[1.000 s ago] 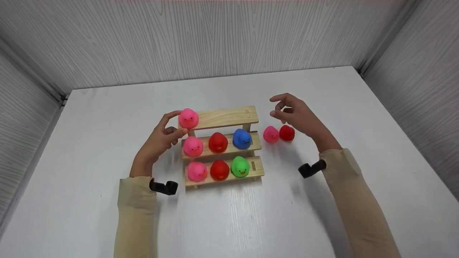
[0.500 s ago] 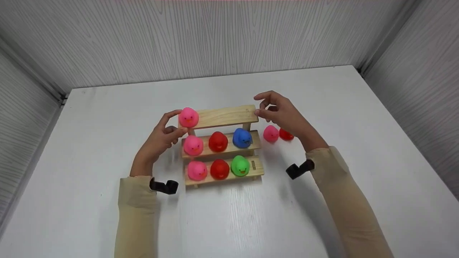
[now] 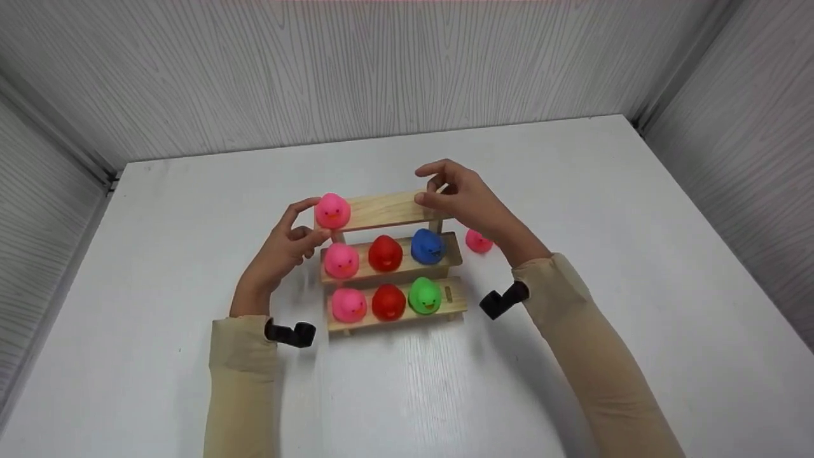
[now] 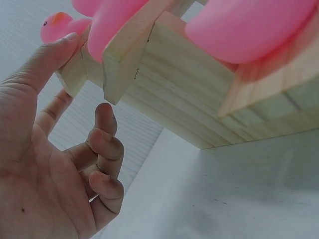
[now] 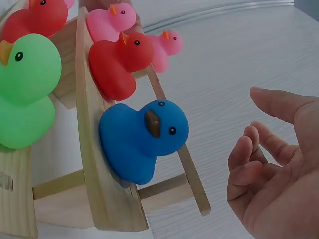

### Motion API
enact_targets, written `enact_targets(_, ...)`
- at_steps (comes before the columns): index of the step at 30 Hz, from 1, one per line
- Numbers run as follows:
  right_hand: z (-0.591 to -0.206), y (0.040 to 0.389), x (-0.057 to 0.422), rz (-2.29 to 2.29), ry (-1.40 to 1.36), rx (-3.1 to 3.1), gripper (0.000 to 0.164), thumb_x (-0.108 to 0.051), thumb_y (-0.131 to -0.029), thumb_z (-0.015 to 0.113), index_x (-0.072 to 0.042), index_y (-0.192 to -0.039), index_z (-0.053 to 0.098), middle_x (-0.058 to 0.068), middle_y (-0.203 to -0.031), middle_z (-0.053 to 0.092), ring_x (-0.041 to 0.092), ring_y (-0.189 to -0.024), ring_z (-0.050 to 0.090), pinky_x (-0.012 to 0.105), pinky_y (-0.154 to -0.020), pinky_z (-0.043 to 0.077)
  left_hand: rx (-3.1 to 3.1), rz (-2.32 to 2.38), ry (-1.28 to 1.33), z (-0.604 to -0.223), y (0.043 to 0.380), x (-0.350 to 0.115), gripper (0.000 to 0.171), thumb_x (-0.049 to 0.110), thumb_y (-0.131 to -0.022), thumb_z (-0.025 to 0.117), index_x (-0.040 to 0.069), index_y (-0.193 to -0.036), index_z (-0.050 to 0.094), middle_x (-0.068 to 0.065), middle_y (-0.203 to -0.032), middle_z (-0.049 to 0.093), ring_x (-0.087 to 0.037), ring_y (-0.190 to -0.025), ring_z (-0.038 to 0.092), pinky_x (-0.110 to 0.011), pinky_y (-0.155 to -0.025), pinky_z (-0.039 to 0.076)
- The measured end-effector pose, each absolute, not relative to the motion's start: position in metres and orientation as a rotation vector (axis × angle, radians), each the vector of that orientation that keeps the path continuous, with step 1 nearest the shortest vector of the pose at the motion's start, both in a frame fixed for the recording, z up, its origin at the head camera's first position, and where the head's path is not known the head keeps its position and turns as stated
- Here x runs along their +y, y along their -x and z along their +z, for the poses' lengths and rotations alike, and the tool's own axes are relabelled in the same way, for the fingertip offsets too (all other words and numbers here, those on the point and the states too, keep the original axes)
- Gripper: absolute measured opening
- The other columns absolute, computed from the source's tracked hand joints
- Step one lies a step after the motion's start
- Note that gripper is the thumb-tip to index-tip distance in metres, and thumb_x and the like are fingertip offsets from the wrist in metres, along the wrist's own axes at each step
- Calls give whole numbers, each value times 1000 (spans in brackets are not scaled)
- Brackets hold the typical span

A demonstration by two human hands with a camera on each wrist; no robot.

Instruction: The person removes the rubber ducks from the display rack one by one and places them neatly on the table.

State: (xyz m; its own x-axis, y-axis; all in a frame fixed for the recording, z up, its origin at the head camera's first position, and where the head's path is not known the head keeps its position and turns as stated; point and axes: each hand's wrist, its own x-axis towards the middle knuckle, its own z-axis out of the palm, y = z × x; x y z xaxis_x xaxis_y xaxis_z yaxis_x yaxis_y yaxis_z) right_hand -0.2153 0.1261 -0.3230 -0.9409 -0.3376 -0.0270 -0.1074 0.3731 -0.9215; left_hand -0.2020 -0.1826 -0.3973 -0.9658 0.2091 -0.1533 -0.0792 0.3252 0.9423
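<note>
A three-tier wooden rack [image 3: 381, 210] bears several rubber ducks. My left hand [image 3: 276, 257] pinches the left end of its top plank [image 4: 75, 74], thumb on one edge and index finger on the other, beside a pink rubber duck [image 3: 332, 211]. Over the right end of that plank hovers my right hand [image 3: 464, 200], thumb and index finger spread and nothing between them. In the right wrist view, a blue duck [image 5: 142, 139] faces the empty right hand [image 5: 279, 164]. The middle tier also holds a pink duck [image 3: 341, 261] and a red duck [image 3: 385, 253].
The bottom tier carries a pink duck [image 3: 349, 305], a red duck [image 3: 388, 302] and a green duck [image 3: 425, 296]. Right of the rack, a loose pink duck [image 3: 478, 241] on the white table [image 3: 394, 394] is partly hidden by my right hand. A patterned wall [image 3: 381, 70] stands behind.
My right hand has moved left, from above the loose ducks to over the top plank's right end. It now hides the loose red duck. The left hand stays at the plank.
</note>
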Motion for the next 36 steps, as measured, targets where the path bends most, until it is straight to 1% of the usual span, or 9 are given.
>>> enact_targets(7, -323, 218, 100, -1562, 482, 2400, 40, -20, -92, 65, -14, -129, 53, 2, -96, 54, 16, -83, 52, 23, -69, 45, 2358, 1700, -106, -397, 201, -187, 63, 34, -92, 65, 31, -146, 32, 0, -80, 52, -10, -67, 40, -23, -59, 31)
enact_targets(13, -325, 219, 79, -1565, 526, 2354, 41, -19, -92, 64, -12, -130, 51, 3, -96, 54, 16, -83, 53, 24, -72, 49, 2354, 1697, -84, -397, 201, -186, 64, 35, -91, 66, 33, -146, 32, -3, -82, 52, -11, -68, 40, -23, -59, 31)
enact_targets(19, -324, 220, 62, -1585, 532, 2342, 41, -20, -91, 66, -12, -129, 52, 3, -95, 54, 16, -83, 51, 23, -70, 46, 2357, 1688, -82, -397, 202, -186, 63, 37, -92, 65, 34, -146, 32, -3, -84, 53, -12, -70, 41, -23, -60, 32)
enact_targets(26, -326, 222, 46, -1561, 531, 2335, 40, -21, -91, 66, -13, -129, 53, 3, -96, 54, 15, -87, 51, 23, -71, 46, 2351, 1679, -94, -395, 201, -187, 63, 37, -93, 63, 33, -147, 31, -1, -83, 54, -12, -71, 42, -25, -63, 33)
enact_targets(33, -328, 222, 32, -1511, 520, 2326, 41, -20, -91, 65, -13, -130, 52, 4, -99, 52, 14, -90, 50, 22, -73, 46, 2339, 1688, -93, -395, 201, -188, 63, 39, -92, 64, 32, -146, 32, -3, -84, 54, -11, -70, 41, -24, -62, 33)
enact_targets(36, -327, 221, 29, -1489, 526, 2335, 42, -19, -91, 64, -11, -130, 52, 4, -99, 51, 14, -87, 48, 22, -71, 45, 2336, 1694, -101, -396, 202, -188, 63, 41, -91, 65, 33, -144, 33, -4, -84, 54, -10, -68, 41, -23, -60, 33)
